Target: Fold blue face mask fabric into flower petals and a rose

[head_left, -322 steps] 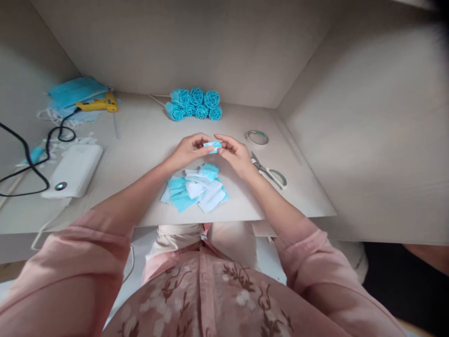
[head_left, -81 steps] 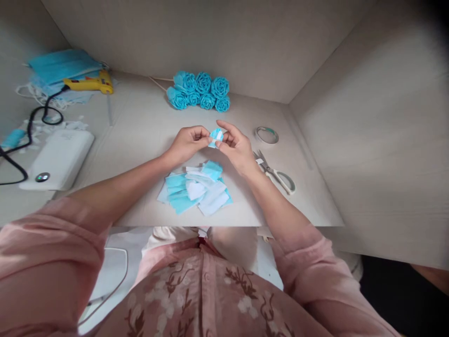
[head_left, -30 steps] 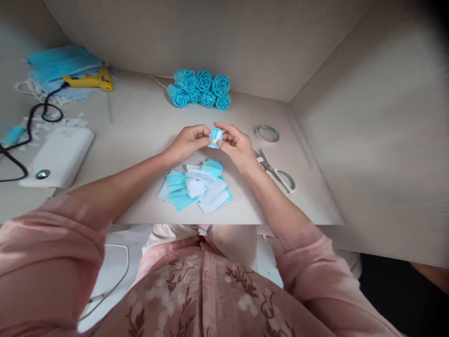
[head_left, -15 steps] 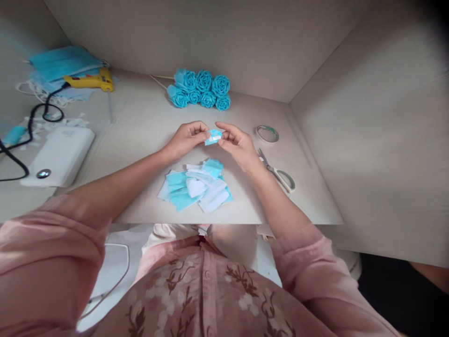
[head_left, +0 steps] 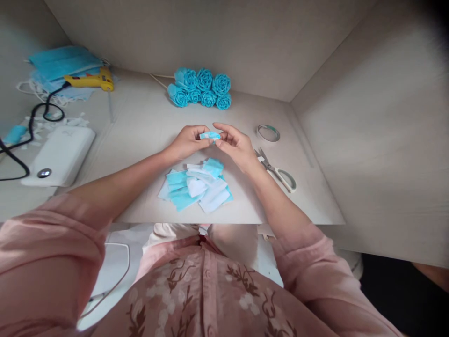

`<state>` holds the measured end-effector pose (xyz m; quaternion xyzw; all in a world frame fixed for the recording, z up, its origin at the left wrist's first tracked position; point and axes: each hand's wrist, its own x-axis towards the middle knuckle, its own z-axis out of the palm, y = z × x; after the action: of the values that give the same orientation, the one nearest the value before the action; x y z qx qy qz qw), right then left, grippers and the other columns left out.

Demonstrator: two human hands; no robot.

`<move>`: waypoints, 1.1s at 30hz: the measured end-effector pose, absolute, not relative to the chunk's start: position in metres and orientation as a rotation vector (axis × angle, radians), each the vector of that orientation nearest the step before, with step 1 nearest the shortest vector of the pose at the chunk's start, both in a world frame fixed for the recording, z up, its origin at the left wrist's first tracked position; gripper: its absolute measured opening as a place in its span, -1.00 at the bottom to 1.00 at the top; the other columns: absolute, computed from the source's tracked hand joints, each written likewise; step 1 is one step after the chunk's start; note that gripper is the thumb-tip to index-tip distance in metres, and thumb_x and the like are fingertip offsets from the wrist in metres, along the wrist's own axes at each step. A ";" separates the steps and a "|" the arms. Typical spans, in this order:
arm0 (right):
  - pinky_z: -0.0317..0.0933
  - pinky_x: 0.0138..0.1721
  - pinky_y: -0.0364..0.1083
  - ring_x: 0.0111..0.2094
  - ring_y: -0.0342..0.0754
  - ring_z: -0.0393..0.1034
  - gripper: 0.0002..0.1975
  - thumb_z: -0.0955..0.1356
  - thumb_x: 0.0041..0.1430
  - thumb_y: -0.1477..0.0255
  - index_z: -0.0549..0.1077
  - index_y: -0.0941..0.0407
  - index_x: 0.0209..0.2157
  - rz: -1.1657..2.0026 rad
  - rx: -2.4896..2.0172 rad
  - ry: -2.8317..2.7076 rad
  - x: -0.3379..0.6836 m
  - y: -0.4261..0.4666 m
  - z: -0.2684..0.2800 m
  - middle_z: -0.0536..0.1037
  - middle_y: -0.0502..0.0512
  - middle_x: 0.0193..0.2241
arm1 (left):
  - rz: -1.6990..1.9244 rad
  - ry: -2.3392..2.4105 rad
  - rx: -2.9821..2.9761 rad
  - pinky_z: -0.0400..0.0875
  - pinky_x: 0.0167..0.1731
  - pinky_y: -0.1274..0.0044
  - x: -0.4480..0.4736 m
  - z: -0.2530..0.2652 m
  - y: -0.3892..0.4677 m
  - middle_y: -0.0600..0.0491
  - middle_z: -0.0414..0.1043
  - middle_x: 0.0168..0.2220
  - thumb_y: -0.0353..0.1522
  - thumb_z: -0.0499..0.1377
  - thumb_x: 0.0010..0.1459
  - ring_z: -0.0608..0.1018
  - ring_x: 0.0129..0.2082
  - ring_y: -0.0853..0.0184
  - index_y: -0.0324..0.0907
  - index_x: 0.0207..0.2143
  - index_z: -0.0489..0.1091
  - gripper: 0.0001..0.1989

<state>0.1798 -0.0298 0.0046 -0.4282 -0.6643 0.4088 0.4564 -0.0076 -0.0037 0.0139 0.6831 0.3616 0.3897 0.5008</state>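
Observation:
A small blue and white piece of mask fabric [head_left: 210, 135] is pinched between my two hands above the middle of the table. My left hand [head_left: 190, 141] grips its left side with thumb and fingers. From the right, my right hand [head_left: 235, 143] holds the lower edge, its index finger stretched out above the piece. Closer to me lies a loose pile of cut blue and white mask pieces [head_left: 178, 196]. Scissors [head_left: 277, 172] rest partly open beside my right forearm, and a roll of tape [head_left: 268, 133] lies beyond them.
Several blue fabric roses [head_left: 204, 79] on sticks lie at the back. At left are a yellow glue gun [head_left: 87, 82] with a black cord, a stack of blue masks [head_left: 63, 61], white scraps [head_left: 73, 120] and a white power bank [head_left: 59, 154]. Board walls [head_left: 210, 37] enclose the table.
The blue and white piece has turned and folded into a narrower shape between my fingers, shifting slightly left. Both hands stay close together around it.

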 end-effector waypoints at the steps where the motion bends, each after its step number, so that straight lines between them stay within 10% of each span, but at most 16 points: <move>1: 0.32 -0.22 -0.08 -0.33 -0.10 0.36 -0.36 0.47 0.02 0.03 0.48 0.05 0.08 1.002 -1.063 -1.634 0.180 -0.030 0.005 0.51 0.00 -0.36 | 0.934 0.873 1.665 0.17 -0.46 0.58 -0.008 0.014 -0.004 0.14 0.34 -0.50 -0.18 0.32 -0.06 0.32 -0.50 0.46 -0.24 -0.43 0.41 -0.70; 33: 0.34 -0.23 -0.07 -0.34 -0.10 0.38 -0.38 0.48 0.03 0.05 0.50 0.09 0.06 0.972 -1.095 -1.650 0.180 -0.027 -0.001 0.53 0.02 -0.35 | 0.934 0.893 1.735 0.13 -0.47 0.57 -0.007 0.009 -0.002 0.14 0.33 -0.52 -0.19 0.28 -0.04 0.28 -0.51 0.46 -0.24 -0.43 0.43 -0.72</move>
<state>0.1804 -0.0270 -0.0006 -0.4430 -0.6676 0.3931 0.4512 -0.0066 -0.0022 0.0086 0.7079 0.3644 0.3810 0.4701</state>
